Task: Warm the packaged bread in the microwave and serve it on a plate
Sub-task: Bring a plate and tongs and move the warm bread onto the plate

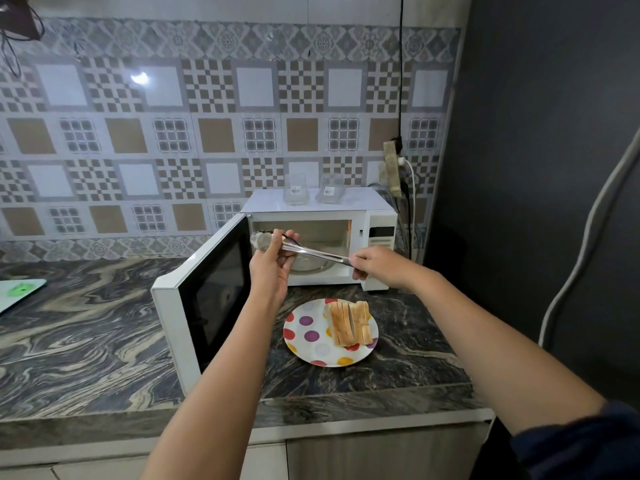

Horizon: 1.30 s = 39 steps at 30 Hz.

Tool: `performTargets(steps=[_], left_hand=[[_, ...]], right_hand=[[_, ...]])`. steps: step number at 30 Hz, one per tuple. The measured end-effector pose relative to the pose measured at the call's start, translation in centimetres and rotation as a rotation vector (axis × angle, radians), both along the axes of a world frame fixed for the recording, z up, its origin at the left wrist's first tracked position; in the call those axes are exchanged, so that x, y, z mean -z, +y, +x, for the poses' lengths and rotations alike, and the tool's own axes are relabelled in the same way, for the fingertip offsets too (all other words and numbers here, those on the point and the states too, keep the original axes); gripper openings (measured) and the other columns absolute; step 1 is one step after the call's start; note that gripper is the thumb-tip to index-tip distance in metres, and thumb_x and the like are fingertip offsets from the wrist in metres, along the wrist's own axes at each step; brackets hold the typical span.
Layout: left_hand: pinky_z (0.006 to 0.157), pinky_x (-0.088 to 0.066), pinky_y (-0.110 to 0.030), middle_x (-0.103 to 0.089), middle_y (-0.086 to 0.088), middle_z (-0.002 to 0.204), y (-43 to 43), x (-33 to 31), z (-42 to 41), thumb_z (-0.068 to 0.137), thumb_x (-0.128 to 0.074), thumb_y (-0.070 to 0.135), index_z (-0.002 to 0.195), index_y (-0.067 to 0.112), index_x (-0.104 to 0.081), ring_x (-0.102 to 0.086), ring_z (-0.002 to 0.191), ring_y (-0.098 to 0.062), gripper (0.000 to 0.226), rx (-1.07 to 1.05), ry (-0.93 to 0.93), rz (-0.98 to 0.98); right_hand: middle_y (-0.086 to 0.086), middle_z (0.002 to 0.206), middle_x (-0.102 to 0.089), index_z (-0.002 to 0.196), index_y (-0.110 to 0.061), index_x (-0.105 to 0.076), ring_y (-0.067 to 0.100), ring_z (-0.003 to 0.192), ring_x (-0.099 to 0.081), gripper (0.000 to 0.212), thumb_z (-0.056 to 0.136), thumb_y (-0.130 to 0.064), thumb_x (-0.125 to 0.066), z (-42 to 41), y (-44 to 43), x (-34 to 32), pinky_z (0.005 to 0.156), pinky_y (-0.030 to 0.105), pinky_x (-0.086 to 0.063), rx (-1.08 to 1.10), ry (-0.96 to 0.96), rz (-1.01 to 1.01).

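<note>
**Ask:** What's closest to you?

**Me:** My dark sleeve (571, 448), low on the right, with both bare forearms reaching out over the counter (86, 323).

**Ask:** And the hands?

**Me:** Both are on the tongs (315, 253), held level in front of the microwave (377, 233). My right hand (379, 266) pinches the handle end. My left hand (272, 261) has its fingers curled round the arms near the tips. There's something pale at the tips, but I can't tell what it is.

**Ask:** Where's the bread?

**Me:** The bread (349, 322) is sliced and out of any wrapper. It sits on the right half of the spotted plate (311, 336). The plate is on the counter just in front of the microwave, beside the door (207, 296), which stands wide open to the left.

**Ask:** Is anything left inside?

**Me:** Only the glass turntable (311, 265), as far as I can see. Two clear tubs (296, 190) stand on top.

**Ask:** So which step is this?

**Me:** I'd say the serving end, with the bread plated and the tongs finished with. I can't tell by looking whether the bread is warm.

**Ask:** What's next?

**Me:** Probably putting the tongs down clear of the plate, then swinging the door shut. The plate is near the door's path, so I'd keep my arm high over the slices.
</note>
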<state>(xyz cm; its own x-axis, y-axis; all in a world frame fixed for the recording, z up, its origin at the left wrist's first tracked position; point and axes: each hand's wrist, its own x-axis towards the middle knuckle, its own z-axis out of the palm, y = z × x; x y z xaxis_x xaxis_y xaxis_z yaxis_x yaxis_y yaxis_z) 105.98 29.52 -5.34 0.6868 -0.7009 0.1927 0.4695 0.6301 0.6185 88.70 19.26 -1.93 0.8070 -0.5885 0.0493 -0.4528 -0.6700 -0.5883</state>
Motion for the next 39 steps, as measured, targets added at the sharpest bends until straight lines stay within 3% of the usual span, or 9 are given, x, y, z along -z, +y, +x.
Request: performTargets(steps=[4, 8, 15, 18, 25, 29, 32, 36, 39], left_hand=[[0.069, -0.059, -0.026, -0.071, -0.005, 0.082, -1.5, -0.4, -1.5, 0.093, -0.055, 0.017, 0.094, 0.009, -0.056, -0.071, 0.080, -0.015, 0.008, 0.048, -0.148, 0.113], [0.078, -0.059, -0.029, -0.069, -0.011, 0.093, -2.0, -0.8, -1.6, 0.093, -0.055, 0.020, 0.093, 0.008, -0.058, -0.068, 0.088, -0.021, 0.013, 0.082, -0.244, 0.200], [0.084, -0.056, -0.026, -0.067, -0.015, 0.096, -1.6, 0.9, 1.4, 0.092, -0.056, 0.015, 0.103, -0.002, -0.062, -0.065, 0.097, -0.027, 0.021, 0.059, -0.351, 0.326], [0.073, -0.058, -0.020, -0.068, -0.011, 0.088, -1.9, 2.3, 1.7, 0.092, -0.056, 0.013, 0.097, 0.000, -0.062, -0.069, 0.083, -0.018, 0.015, 0.068, -0.366, 0.358], [0.064, -0.056, -0.016, -0.067, -0.006, 0.076, -3.1, 7.7, 4.3, 0.091, -0.057, 0.008, 0.092, -0.001, -0.065, -0.067, 0.067, -0.011, 0.013, -0.026, -0.385, 0.569], [0.073, -0.046, -0.022, -0.070, -0.012, 0.093, -3.5, 14.4, 7.3, 0.092, -0.055, 0.012, 0.098, 0.001, -0.067, -0.062, 0.090, -0.023, 0.018, -0.288, -0.619, 0.945], [0.082, -0.042, -0.029, -0.068, -0.022, 0.107, -2.8, 20.3, 8.7, 0.091, -0.054, 0.010, 0.108, -0.003, -0.065, -0.062, 0.101, -0.031, 0.024, -0.292, -0.811, 1.191], [0.104, -0.034, -0.031, -0.055, -0.020, 0.130, -2.9, 24.7, 9.5, 0.090, -0.051, 0.010, 0.122, -0.001, -0.056, -0.049, 0.121, -0.032, 0.034, -0.241, -1.018, 1.335], [0.114, -0.022, -0.033, -0.041, -0.015, 0.145, -3.4, 25.6, 9.5, 0.092, -0.048, 0.016, 0.134, 0.003, -0.047, -0.035, 0.135, -0.028, 0.044, -0.263, -1.195, 1.370]], right_hand=[[-0.002, 0.077, -0.056, 0.078, -0.021, -0.052, 0.012, 0.061, -0.048, 0.029, 0.100, -0.029, -0.034, 1.7, 1.6, 0.1, 0.058, 0.026, -0.038, -0.061, -0.074, 0.026], [-0.007, 0.061, -0.042, 0.073, -0.022, -0.049, 0.010, 0.051, -0.035, 0.033, 0.101, -0.028, -0.033, 2.3, 1.8, 0.7, 0.048, 0.023, -0.027, -0.030, -0.190, 0.049], [0.007, 0.082, -0.057, 0.084, -0.013, -0.059, 0.019, 0.063, -0.043, 0.032, 0.098, -0.033, -0.037, 2.1, -0.4, 2.4, 0.060, 0.031, -0.035, 0.008, -0.145, 0.109], [0.000, 0.084, -0.062, 0.095, -0.009, -0.060, 0.012, 0.058, -0.049, 0.028, 0.099, -0.028, -0.039, 3.4, -0.3, 3.6, 0.057, 0.026, -0.040, -0.013, -0.141, 0.188], [0.001, 0.077, -0.057, 0.075, -0.016, -0.050, 0.012, 0.062, -0.051, 0.028, 0.098, -0.025, -0.037, 8.1, -1.6, 9.0, 0.055, 0.025, -0.041, 0.028, 0.050, 0.304], [0.003, 0.073, -0.053, 0.079, -0.017, -0.048, 0.015, 0.062, -0.050, 0.025, 0.099, -0.022, -0.033, 11.2, -2.9, 13.5, 0.054, 0.026, -0.041, 0.146, 0.078, 0.479], [0.006, 0.081, -0.053, 0.104, -0.011, -0.051, 0.021, 0.078, -0.054, 0.021, 0.099, -0.022, -0.033, 13.5, -3.5, 16.1, 0.056, 0.025, -0.044, 0.209, 0.104, 0.530], [0.015, 0.092, -0.054, 0.106, -0.008, -0.052, 0.027, 0.084, -0.053, 0.017, 0.094, -0.011, -0.040, 16.8, -4.1, 19.1, 0.074, 0.034, -0.044, 0.258, 0.241, 0.433], [0.021, 0.117, -0.057, 0.122, -0.001, -0.051, 0.033, 0.108, -0.056, 0.031, 0.095, -0.009, -0.039, 18.5, -4.3, 20.0, 0.078, 0.031, -0.041, 0.316, 0.312, 0.343]])
